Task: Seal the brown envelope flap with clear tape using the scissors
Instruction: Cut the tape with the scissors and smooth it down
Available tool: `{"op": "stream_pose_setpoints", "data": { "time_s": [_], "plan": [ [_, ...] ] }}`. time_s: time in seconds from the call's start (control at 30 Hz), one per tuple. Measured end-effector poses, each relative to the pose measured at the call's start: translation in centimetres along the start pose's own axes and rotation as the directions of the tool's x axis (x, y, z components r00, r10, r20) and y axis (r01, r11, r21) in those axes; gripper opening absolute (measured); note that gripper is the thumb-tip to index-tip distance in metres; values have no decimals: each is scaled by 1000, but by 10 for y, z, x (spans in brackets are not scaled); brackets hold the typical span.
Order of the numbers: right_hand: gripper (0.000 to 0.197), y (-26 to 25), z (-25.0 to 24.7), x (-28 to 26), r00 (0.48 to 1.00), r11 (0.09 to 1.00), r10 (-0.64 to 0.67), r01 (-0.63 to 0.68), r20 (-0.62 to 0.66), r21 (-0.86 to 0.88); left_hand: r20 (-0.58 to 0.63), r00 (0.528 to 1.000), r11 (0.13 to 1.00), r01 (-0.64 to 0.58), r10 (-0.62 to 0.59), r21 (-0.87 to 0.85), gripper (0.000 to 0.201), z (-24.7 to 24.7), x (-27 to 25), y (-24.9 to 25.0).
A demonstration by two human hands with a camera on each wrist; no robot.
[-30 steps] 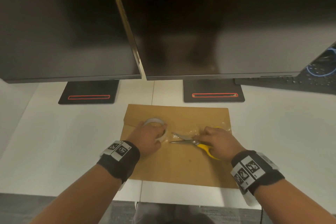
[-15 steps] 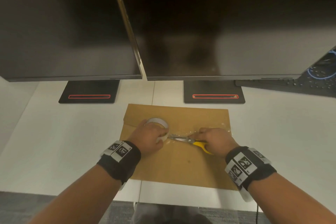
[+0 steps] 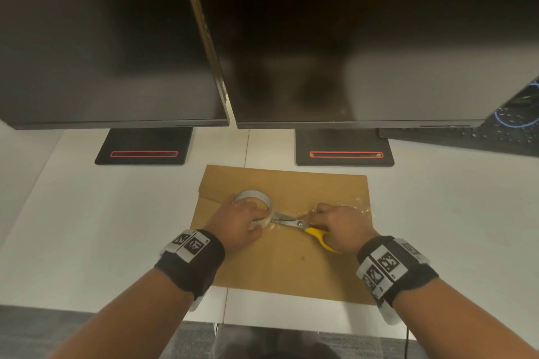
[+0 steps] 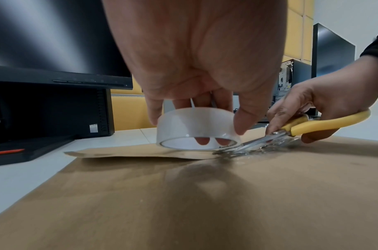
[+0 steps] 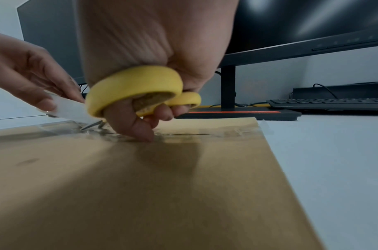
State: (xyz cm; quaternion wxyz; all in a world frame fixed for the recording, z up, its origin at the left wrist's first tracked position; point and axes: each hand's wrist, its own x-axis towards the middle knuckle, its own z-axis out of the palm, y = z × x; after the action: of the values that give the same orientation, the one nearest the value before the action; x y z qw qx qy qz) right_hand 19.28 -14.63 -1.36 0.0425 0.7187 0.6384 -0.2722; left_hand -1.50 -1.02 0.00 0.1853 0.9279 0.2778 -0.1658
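Pointing left at tape roll (image 3: pixel 253 208): scissors (image 3: pixel 303 227), right hand (image 3: pixel 341 226) grip clenching handles; left hand (image 3: pixel 237 223) pinching roll.

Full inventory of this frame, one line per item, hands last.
envelope: 1, brown, flat on the desk under both hands
tape roll: 1, clear, on the envelope's left part, at the flap edge
tape strip: 1, clear, wrinkled, along the flap to the envelope's right edge
scissors: 1, yellow handles, steel blades pointing at the roll
monitors: 2, black, dark screens, at the back of the desk
monitor bases: 2, black with a red slot, behind the envelope
keyboard: 1, black, far right
desk: 1, white
wristbands: 2, black with printed markers
left hand: grips the tape roll
right hand: holds the scissors handles
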Motion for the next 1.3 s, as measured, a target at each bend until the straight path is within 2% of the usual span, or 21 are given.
{"op": "stream_pose_setpoints", "data": {
  "time_s": [0.27, 0.4, 0.63, 0.73, 0.87, 1.0, 1.13, 1.3],
  "plan": [
    [54, 3, 4, 6, 1000, 1000, -20, 20, -13, 22, -13, 1000, 1000, -3, 3, 6, 42, 1, -1, -2],
    [52, 3, 4, 7, 999, 999, -15, 16, -28, 37, -37, 999, 999, 10, -11, -50, 43, 3, -2, -3],
    [52, 4, 4, 8, 996, 997, 29, -23, -86, 75, -168, 985, 994, 21, -39, -107, 45, 4, 0, -7],
    [53, 10, 2, 6, 984, 982, 94, -67, -151, 176, -293, 954, 991, 30, -69, -132, 64, 2, -4, -12],
    [59, 12, 2, 9, 974, 957, 147, -96, -172, 275, -443, 878, 981, 128, -180, -144, 47, 1, -12, -30],
    [66, -10, -2, 23, 990, 942, 106, -71, -92, 327, -447, 843, 952, 230, -298, -200, 42, 3, -22, -53],
    [67, -45, -3, 43, 999, 947, 40, -34, -13, 321, -455, 827, 943, 271, -331, -194, 34, 12, -35, -69],
    [52, -102, -7, 66, 997, 948, -21, 42, -68, 315, -455, 788, 910, 358, -414, -209, 39, 23, -56, -97]
  ]
}}
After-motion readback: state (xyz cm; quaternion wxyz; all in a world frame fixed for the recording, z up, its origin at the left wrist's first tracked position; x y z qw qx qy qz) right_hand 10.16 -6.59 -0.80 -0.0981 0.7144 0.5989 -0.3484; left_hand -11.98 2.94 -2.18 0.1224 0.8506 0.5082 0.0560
